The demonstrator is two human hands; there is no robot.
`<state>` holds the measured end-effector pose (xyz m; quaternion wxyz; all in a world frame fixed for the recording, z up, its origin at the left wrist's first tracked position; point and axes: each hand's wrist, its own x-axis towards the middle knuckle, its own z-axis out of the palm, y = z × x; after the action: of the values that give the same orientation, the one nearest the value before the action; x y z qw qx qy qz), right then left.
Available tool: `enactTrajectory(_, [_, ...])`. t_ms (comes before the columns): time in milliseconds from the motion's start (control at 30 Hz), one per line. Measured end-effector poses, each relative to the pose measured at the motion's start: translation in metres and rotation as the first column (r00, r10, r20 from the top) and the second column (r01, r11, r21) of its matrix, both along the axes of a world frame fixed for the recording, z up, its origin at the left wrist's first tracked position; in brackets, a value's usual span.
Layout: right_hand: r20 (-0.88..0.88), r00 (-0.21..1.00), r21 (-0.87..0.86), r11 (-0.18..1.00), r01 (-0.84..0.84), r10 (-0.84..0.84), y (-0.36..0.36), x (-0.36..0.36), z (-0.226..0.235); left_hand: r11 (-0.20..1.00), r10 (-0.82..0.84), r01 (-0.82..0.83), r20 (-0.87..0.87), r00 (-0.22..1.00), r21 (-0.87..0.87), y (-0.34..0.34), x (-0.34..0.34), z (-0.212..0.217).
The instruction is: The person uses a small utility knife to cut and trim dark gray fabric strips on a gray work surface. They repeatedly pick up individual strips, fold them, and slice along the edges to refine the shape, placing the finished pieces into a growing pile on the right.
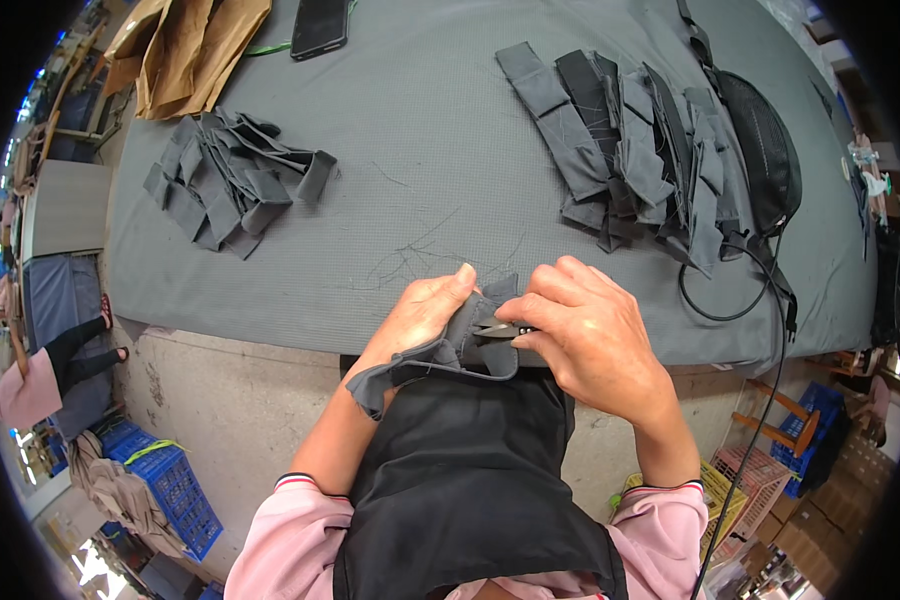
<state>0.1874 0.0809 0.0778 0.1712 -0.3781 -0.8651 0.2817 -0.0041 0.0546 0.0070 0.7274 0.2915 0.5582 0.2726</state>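
My left hand (422, 312) grips a dark grey sewn fabric strip (422, 362) just in front of the table's near edge, thumb pointing up. One end of the strip hangs down by my left wrist. In my right hand (592, 335) is a small pair of thread snips (500, 330), its metal blades pointing left against the fabric. My fingers cover most of the snips' handle. Loose dark threads (405, 262) lie on the table beyond my left hand. Farther off are a pile of grey strips (232, 180) at left and a larger pile (620, 140) at right.
A grey cloth covers the table (420, 130). Along its far side are a brown paper bag (185, 55) and a black phone (320, 28). At right lie a black pouch (760, 150) and a cable (708, 316). Blue crates (175, 490) stand on the floor; another person (45, 385) is at left.
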Motion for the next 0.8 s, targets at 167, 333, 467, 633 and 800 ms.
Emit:
enactTrajectory(167, [0.001,0.99,0.03,0.99,-0.14,0.14,0.006,-0.001,-0.002,1.0,-0.01,0.009,0.025,1.0,0.011,-0.001,0.003,-0.002])
enactTrajectory(333, [0.003,0.986,0.058,0.984,-0.167,0.167,0.006,0.0,-0.005,1.0,-0.019,0.019,0.053,0.998,0.003,-0.002,0.003,-0.002])
enactTrajectory(467, [-0.05,0.993,0.065,0.993,-0.103,0.106,0.003,0.002,-0.005,1.0,-0.018,0.018,0.075,0.997,0.007,-0.002,0.005,0.0])
enactTrajectory(633, [-0.27,0.94,-0.201,0.967,0.156,-0.208,-0.011,0.012,-0.011,0.998,0.061,-0.061,0.008,0.998,0.027,0.0,0.003,0.011])
enactTrajectory(800, [-0.225,0.919,-0.295,0.921,0.253,-0.325,-0.04,-0.002,-0.051,0.941,0.17,-0.187,0.086,0.982,0.282,-0.004,0.016,0.003])
